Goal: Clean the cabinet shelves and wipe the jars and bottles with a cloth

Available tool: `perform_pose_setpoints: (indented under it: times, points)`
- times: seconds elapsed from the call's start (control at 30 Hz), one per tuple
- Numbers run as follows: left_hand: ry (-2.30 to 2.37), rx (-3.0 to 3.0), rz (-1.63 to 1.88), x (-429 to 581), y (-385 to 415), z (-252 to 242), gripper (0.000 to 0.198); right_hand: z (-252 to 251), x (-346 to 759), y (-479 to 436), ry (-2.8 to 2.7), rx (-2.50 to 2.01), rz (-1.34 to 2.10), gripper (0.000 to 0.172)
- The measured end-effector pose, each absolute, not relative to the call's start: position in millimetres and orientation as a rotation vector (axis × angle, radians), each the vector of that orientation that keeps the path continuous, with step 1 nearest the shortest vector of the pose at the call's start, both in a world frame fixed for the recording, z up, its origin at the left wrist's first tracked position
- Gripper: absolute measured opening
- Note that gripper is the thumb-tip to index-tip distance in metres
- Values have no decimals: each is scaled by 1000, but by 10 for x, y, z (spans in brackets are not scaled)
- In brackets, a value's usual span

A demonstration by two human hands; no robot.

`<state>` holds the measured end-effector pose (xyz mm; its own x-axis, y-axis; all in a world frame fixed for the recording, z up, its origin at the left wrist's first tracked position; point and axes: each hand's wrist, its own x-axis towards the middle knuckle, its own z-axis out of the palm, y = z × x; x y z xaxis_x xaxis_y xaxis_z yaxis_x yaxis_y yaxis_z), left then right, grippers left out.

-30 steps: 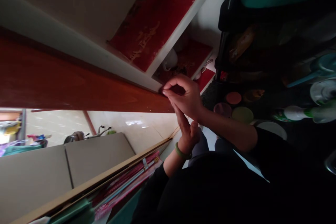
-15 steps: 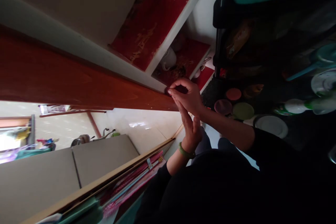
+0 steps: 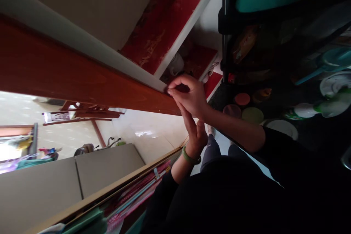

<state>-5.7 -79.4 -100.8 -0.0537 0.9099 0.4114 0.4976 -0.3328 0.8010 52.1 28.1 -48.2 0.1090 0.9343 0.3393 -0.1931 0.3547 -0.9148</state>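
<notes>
My right hand (image 3: 190, 93) is closed in a pinch at the white edge (image 3: 128, 65) of the shelf unit, where it meets the reddish-brown wooden trim (image 3: 109, 84). A small dark spot shows at its fingertips, too small to name. Just below, my left hand (image 3: 195, 131) has its fingers stretched out, the tips reaching up to the underside of my right hand and beside the end of the trim. A green bangle (image 3: 189, 156) circles my left wrist.
Red-topped shelves (image 3: 175, 18) hold a white mug (image 3: 177, 64). To the right is a dark counter with a pink lid (image 3: 242, 99), a green lid (image 3: 252, 115) and a blue ladle-like utensil (image 3: 315, 73). Lower left, a grey cabinet (image 3: 109, 172) and hanging cloths (image 3: 137, 193) stand close.
Both hands sit slightly further left and up in the picture, as the view has shifted a little. The pinch and the stretched left fingers look the same.
</notes>
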Motion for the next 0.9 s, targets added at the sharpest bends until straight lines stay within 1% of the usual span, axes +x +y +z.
perform_pose_setpoints:
  times: [0.07, 0.13, 0.23, 0.33, 0.43, 0.53, 0.63, 0.73, 0.8, 0.9]
  points:
    - [1468, 1833, 1446, -45, -744, -924, 84, -302, 521, 317, -1209, -771, 913, 7]
    - [1505, 1817, 1454, -26, -740, -927, 83, -276, 520, 320, -1208, -750, 896, 8]
    - [1596, 1800, 1314, -23, -814, -1085, 79, -510, 517, 268, -1126, -795, 949, 7]
    - [1617, 1803, 1225, -62, -863, -1218, 80, -665, 513, 255, -1092, -833, 1011, 6]
    - [1616, 1804, 1306, -91, -807, -1153, 85, -474, 513, 325, -1149, -763, 985, 5]
    - [1579, 1821, 1411, -68, -724, -1019, 85, -290, 517, 391, -1204, -704, 992, 11]
    - [1563, 1859, 1365, -28, -721, -1012, 83, -457, 518, 363, -1153, -717, 1046, 14]
    - [1596, 1874, 1272, -16, -749, -1056, 81, -674, 517, 318, -1088, -767, 1093, 11]
    - [1602, 1906, 1281, -20, -715, -986, 80, -586, 517, 342, -1105, -737, 1070, 7]
    - [1568, 1981, 1443, -8, -594, -687, 86, -122, 535, 416, -1176, -603, 940, 5]
